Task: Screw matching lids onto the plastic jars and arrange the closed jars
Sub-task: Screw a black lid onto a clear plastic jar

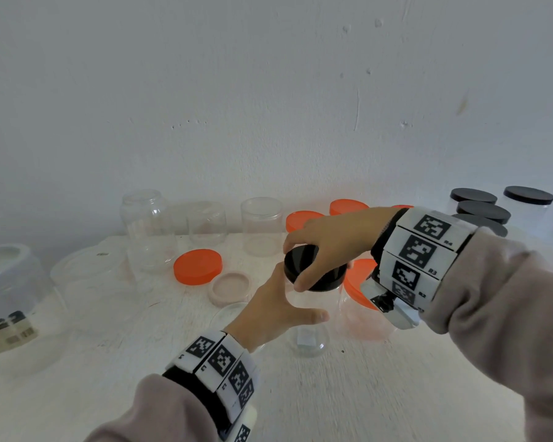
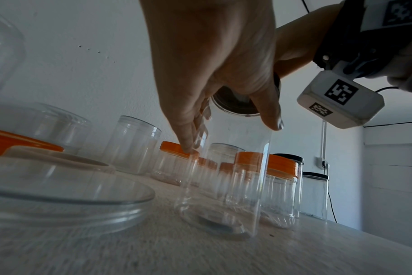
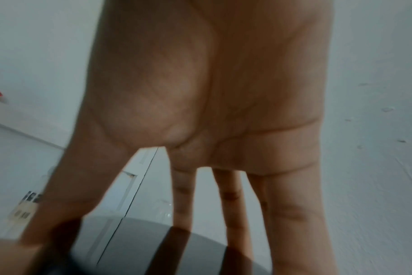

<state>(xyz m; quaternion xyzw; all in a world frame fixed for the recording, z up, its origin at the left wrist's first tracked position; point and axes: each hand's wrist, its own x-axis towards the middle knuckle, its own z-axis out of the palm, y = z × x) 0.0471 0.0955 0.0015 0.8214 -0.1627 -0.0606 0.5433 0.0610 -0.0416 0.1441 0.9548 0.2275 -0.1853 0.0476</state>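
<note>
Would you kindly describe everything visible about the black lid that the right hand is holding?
The black lid is a round, flat-topped cap of smooth, dark, slightly glossy plastic with a straight side wall. It sits slightly tilted on the mouth of an upright clear plastic jar standing on the table. The right hand grips its rim from above with fingertips and thumb, while the left hand wraps the jar just below it. Whether it is fully screwed down cannot be told.
</note>
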